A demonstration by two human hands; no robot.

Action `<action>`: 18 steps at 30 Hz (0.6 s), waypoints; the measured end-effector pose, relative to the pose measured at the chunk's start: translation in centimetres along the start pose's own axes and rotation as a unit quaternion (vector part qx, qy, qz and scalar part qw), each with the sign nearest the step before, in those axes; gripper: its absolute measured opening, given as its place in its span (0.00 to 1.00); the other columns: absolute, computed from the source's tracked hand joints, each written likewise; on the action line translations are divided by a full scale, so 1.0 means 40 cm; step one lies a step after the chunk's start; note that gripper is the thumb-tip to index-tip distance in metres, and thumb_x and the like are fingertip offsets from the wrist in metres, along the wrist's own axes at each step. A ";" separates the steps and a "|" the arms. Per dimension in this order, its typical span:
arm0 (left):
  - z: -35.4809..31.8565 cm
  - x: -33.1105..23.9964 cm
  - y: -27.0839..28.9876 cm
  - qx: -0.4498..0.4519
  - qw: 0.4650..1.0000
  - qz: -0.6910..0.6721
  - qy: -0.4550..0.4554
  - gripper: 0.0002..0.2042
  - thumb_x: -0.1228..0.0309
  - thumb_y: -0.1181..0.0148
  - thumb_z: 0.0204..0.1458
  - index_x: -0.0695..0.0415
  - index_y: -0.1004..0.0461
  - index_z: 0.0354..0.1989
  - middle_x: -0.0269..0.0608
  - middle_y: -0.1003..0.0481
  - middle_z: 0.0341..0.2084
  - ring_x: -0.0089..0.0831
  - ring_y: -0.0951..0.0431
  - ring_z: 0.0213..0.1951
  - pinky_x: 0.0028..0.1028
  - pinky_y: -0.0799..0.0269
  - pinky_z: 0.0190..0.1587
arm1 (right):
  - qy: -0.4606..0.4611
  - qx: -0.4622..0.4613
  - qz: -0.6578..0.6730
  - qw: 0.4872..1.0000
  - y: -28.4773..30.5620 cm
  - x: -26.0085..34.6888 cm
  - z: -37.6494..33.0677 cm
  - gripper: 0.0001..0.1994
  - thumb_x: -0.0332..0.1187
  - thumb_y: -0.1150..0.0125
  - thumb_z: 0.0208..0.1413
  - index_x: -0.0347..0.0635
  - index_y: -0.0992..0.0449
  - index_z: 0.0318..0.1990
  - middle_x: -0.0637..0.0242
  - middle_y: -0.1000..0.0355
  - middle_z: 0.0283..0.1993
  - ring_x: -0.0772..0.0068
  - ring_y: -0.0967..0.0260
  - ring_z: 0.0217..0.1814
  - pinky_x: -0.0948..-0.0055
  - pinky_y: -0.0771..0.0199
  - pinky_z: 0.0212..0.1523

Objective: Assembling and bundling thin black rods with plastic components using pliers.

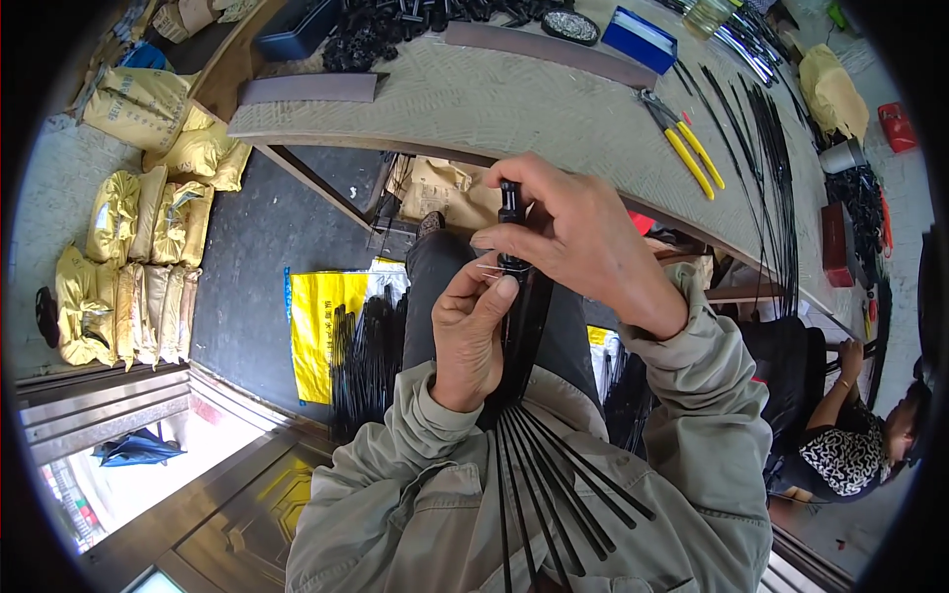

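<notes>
A black, ringed, rod-like piece (510, 212) stands upright in front of my body, above my lap. My right hand (583, 232) is closed around its upper part, with thumb and bent fingers on either side. Just below, my left hand (470, 331) is in a pinch beside the lower end of the piece. Thin, pale wires (486, 266) stick out at its fingertips; their other ends are hidden. Under my hands lies a dark, long bundle whose thin black rods (554, 484) fan out across my jacket toward me.
A workbench (425, 99) ahead holds yellow-handled pliers (692, 153), a blue box (640, 40), small black parts (371, 40) and long black rods (776, 168). More rods (366, 356) lie on yellow sacking at left. Filled sacks (148, 227) stand farther left. Another person (845, 445) sits at right.
</notes>
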State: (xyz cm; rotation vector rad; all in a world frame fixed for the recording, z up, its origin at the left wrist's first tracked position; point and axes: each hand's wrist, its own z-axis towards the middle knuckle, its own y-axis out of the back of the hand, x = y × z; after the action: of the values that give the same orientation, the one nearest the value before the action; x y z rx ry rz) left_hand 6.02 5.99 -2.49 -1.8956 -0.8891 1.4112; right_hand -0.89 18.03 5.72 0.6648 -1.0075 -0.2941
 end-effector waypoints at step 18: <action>-0.005 -0.024 -0.001 0.065 0.997 0.023 -0.036 0.15 0.77 0.45 0.51 0.67 0.33 0.47 0.40 0.27 0.39 0.22 0.27 0.39 0.22 0.32 0.46 | 0.030 -0.140 -0.046 0.989 -0.015 -0.008 -0.087 0.39 0.29 0.30 0.36 0.39 0.45 0.58 0.62 0.33 0.40 0.79 0.35 0.34 0.82 0.35 0.36</action>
State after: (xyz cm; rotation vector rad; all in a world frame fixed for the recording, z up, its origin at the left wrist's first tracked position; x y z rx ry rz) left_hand 6.02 5.23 -1.86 -1.7880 -0.7707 1.5358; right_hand 1.96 19.05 3.86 0.4616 -0.8592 -0.4847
